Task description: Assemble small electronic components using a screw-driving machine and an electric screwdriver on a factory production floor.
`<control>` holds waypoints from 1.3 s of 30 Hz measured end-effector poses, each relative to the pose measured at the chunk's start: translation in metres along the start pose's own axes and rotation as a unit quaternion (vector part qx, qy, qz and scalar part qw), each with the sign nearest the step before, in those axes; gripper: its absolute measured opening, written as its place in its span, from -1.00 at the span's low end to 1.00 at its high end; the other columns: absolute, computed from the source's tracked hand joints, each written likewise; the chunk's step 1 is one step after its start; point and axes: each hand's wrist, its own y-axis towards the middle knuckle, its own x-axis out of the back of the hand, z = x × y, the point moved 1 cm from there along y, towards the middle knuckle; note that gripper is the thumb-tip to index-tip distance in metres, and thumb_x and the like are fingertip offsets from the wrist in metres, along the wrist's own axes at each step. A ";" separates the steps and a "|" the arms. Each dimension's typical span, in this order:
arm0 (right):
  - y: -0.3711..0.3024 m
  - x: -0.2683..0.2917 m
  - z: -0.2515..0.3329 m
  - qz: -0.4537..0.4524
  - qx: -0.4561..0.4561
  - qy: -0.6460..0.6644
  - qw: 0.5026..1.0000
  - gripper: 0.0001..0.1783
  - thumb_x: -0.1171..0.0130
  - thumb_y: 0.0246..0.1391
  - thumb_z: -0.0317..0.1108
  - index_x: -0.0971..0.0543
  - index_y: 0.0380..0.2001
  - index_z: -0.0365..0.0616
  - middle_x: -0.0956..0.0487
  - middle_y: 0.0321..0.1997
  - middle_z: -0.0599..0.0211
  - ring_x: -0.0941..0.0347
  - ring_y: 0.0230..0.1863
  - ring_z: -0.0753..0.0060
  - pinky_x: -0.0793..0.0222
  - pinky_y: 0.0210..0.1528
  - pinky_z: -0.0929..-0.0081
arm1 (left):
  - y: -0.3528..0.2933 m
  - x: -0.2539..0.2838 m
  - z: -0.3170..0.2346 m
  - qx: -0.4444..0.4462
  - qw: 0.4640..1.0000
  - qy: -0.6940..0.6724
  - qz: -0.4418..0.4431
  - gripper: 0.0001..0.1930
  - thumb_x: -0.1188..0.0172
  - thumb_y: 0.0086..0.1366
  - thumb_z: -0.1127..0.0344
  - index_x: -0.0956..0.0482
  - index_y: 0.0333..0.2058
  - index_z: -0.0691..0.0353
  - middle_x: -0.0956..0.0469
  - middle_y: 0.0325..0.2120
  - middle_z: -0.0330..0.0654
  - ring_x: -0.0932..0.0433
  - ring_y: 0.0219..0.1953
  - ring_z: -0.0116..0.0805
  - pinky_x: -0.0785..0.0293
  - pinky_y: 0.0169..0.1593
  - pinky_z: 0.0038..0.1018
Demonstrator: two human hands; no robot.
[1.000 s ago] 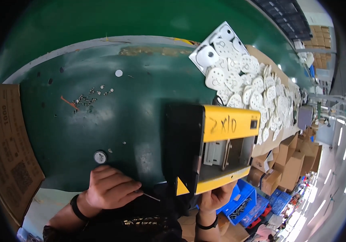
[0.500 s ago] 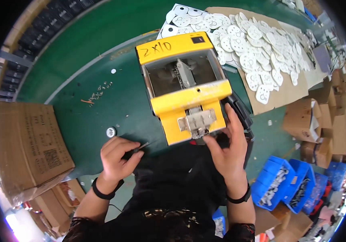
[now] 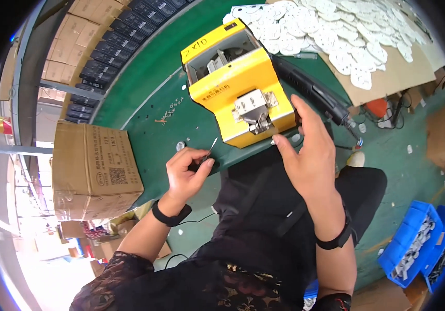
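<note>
My left hand (image 3: 187, 173) is closed around the dark handle of a small thin-shafted tool, perhaps a screwdriver (image 3: 213, 146), with its metal tip pointing up and away. The hand is just over the near edge of the green table. My right hand (image 3: 310, 155) has its fingers and thumb apart by the near right corner of a yellow screw feeder (image 3: 248, 78). A small pale speck shows at the thumb tip; what it is I cannot tell. The feeder has an open hopper on top and a metal outlet block (image 3: 253, 108) in front. Beside it lies a black electric screwdriver (image 3: 310, 88).
Loose screws (image 3: 169, 112) and a small round container (image 3: 181, 145) lie on the green table (image 3: 147, 140). White plastic plates (image 3: 331, 31) are heaped on cardboard at the far right. A carton (image 3: 98, 166) stands left; blue bins (image 3: 409, 238) stand lower right.
The whole view has shifted and turned, bringing the left shelves and more of the floor into sight. My left hand still grips the tool; my right hand remains beside the feeder.
</note>
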 end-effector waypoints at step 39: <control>-0.015 -0.051 0.001 -0.096 -0.045 -0.049 0.993 0.42 -0.64 -0.44 -0.27 0.13 0.40 -0.30 -0.18 0.37 -0.19 -0.17 0.36 -0.16 -0.20 0.34 0.19 | 0.182 0.006 -0.003 0.198 0.856 -0.461 0.128 -0.43 -0.09 0.39 -0.03 -0.38 0.11 0.38 -0.56 -0.01 -0.01 -0.58 0.04 -0.23 -0.53 0.12 -0.24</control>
